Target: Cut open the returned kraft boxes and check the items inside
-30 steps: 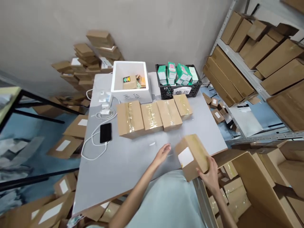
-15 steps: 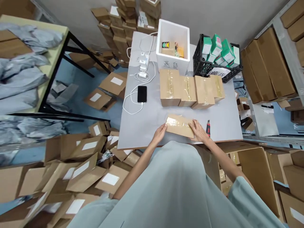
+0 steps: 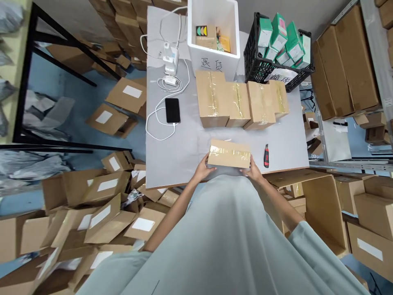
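Near the front edge of the grey table (image 3: 190,155), a small taped cardboard box (image 3: 229,155) is held between both hands. My left hand (image 3: 202,169) grips its left end, thumb along the near lower edge. At the opposite end, my right hand (image 3: 252,169) has its fingers closed round the right side. Clear shiny tape runs along the top of the box. A red and black box cutter (image 3: 266,156) lies just right of my right hand, untouched. Several taped cardboard boxes (image 3: 236,104) stand in a row behind.
At the back are a white foam box (image 3: 215,65) and a black crate (image 3: 279,67) with green cartons. A phone (image 3: 172,110) on a white cable and a power strip (image 3: 170,59) lie left. Open cardboard boxes (image 3: 116,184) crowd the floor left; a large carton (image 3: 325,209) stands right.
The small box has turned from slanted to nearly level. My right hand has slid from its top to its right end. The camera view has shifted.
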`<move>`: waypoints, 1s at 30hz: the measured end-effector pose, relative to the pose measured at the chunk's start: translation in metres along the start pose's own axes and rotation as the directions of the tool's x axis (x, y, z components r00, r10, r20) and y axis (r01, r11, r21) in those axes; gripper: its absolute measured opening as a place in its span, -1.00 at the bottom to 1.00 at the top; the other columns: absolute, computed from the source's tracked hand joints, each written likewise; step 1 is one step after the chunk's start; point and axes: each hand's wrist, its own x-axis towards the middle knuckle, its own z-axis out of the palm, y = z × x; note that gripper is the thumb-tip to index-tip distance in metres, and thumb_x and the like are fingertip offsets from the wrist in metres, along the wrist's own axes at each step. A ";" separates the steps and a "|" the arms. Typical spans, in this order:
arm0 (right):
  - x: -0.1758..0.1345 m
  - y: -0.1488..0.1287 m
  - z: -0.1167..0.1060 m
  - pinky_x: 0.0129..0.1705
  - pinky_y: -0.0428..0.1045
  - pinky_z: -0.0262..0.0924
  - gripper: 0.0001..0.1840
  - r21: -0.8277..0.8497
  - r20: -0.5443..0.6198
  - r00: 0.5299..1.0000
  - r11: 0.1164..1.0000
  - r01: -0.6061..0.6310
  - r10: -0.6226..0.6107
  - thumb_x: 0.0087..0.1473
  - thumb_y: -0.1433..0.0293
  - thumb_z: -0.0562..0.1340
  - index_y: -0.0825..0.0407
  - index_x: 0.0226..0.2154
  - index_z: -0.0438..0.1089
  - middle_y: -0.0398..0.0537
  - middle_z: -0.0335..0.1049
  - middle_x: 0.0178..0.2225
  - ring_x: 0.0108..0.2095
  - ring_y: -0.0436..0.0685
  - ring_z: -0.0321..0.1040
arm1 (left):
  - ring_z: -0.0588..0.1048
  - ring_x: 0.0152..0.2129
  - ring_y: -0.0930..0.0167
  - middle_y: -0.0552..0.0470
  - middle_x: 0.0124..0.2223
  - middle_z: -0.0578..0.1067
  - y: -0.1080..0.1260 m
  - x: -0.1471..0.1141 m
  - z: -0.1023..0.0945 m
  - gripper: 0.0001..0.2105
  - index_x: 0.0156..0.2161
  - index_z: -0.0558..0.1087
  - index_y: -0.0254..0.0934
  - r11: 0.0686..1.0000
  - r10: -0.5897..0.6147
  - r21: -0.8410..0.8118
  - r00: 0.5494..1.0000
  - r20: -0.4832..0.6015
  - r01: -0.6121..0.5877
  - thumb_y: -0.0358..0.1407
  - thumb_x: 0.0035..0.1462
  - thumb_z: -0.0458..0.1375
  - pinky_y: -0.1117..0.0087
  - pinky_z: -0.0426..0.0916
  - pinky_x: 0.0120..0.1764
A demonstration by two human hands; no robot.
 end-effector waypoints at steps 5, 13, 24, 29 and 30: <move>-0.004 -0.003 0.003 0.19 0.28 0.51 -0.25 0.043 0.070 0.998 0.999 0.000 -0.003 0.40 0.06 0.25 -0.03 0.50 0.23 0.24 0.49 0.30 0.18 0.39 0.55 | 0.53 0.31 -0.02 -0.18 0.30 0.63 0.007 0.007 0.001 -0.16 0.34 0.53 -0.18 1.000 -0.023 0.019 0.997 -0.072 0.024 -0.31 -0.15 0.47 -0.06 0.50 0.28; -0.002 -0.026 -0.034 -0.01 0.07 0.40 -0.43 -0.216 0.064 0.997 0.976 -0.017 0.031 0.53 -0.08 0.09 0.01 -0.13 0.56 0.20 0.65 -0.06 -0.08 0.31 0.62 | 0.38 0.46 0.01 -0.14 0.40 0.56 0.036 -0.029 0.011 -0.41 0.20 0.67 -0.19 0.998 0.064 -0.016 0.982 -0.176 -0.068 -0.06 0.05 0.43 -0.06 0.33 0.45; 0.023 -0.003 -0.060 -0.08 0.07 0.32 -0.23 -0.180 -0.023 1.000 0.984 -0.005 0.001 0.56 -0.15 -0.09 0.02 -0.15 0.61 0.20 0.65 -0.13 -0.15 0.31 0.58 | 0.59 0.21 0.04 -0.22 0.21 0.68 0.042 -0.044 0.070 -0.29 0.29 0.57 -0.28 0.998 0.062 0.046 0.964 -0.257 -0.051 0.18 0.22 0.32 0.00 0.51 0.28; 0.029 0.013 -0.055 0.14 0.19 0.45 -0.20 -0.005 0.007 1.000 1.000 0.016 -0.016 0.43 -0.25 0.11 0.08 0.20 0.55 0.25 0.61 0.05 -0.05 0.35 0.61 | 0.54 0.28 0.04 -0.24 0.29 0.61 0.041 -0.042 0.079 -0.18 0.44 0.40 -0.26 0.996 0.084 0.037 0.960 -0.268 -0.077 0.10 0.20 0.42 0.02 0.48 0.32; 0.026 0.017 -0.054 0.18 0.22 0.45 -0.16 0.049 0.021 1.000 0.999 0.006 -0.007 0.40 -0.26 0.15 0.08 0.28 0.50 0.27 0.60 0.11 0.00 0.37 0.62 | 0.53 0.29 0.03 -0.25 0.29 0.60 0.040 -0.043 0.080 -0.17 0.44 0.38 -0.26 0.997 0.076 0.031 0.959 -0.274 -0.070 0.09 0.19 0.43 0.02 0.48 0.32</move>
